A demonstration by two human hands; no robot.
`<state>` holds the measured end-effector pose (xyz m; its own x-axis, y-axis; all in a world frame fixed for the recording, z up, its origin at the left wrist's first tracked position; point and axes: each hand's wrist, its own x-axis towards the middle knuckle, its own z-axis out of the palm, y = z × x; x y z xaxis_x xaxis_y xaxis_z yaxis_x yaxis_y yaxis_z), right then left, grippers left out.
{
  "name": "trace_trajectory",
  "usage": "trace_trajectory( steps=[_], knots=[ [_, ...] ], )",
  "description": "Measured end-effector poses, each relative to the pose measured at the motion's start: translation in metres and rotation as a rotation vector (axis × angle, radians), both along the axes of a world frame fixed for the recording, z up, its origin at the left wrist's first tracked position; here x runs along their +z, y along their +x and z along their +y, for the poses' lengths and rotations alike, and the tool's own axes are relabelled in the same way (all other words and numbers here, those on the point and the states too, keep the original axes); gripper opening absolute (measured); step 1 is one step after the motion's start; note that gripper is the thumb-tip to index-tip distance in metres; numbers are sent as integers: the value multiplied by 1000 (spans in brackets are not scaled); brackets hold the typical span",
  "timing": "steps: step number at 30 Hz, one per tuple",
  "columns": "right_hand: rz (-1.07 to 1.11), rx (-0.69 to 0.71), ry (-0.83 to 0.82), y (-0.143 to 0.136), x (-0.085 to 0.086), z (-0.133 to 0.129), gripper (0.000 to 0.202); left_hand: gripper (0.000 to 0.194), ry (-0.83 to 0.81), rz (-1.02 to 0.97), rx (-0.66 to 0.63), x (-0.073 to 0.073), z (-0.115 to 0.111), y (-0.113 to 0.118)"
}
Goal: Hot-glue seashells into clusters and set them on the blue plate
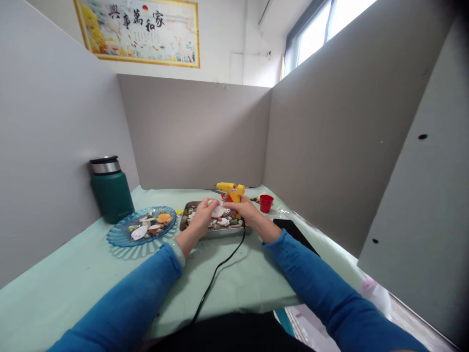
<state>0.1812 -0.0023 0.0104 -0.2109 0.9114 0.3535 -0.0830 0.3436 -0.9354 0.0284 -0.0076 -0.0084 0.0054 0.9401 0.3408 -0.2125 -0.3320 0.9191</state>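
My left hand is closed with a white shell pinched between its fingers. Wrapped round the handle of a yellow glue gun is my right hand; the gun's nozzle points left, away from the shell. Its black cord hangs from below the grip and runs down across the table to the front edge. Both hands are over a metal tray full of shells and small stones. Some of the tray's contents are hidden behind my hands.
A blue fluted glass plate with several shells lies at the left, beside a green bottle. On the right are a red cup and a flat black object. Grey partitions close in the table on three sides.
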Motion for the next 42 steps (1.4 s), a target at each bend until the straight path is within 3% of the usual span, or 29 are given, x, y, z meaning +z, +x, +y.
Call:
trace_trajectory(
  steps=[9, 15, 21, 29, 36, 42],
  knots=[
    [-16, -86, -52, -1, -9, 4, 24, 14, -210, -112, 31, 3, 2, -4],
    [-18, -116, 17, -4, -11, 3, 20, 18, -173, -158, 83, 4, 1, -4],
    [-9, 9, 95, 1, -14, -2, 26, 21, -156, -170, 151, 7, -2, -5],
    [-90, 79, 110, 2, -11, -8, 28, 18, -120, -220, 150, 2, 4, -6],
    [-308, 4, 81, 2, -16, -1, 24, 11, -100, -213, 257, -1, 13, -9],
    [-322, -18, 44, 1, -18, 1, 30, 11, -86, -215, 299, 2, 13, -11]
  ],
)
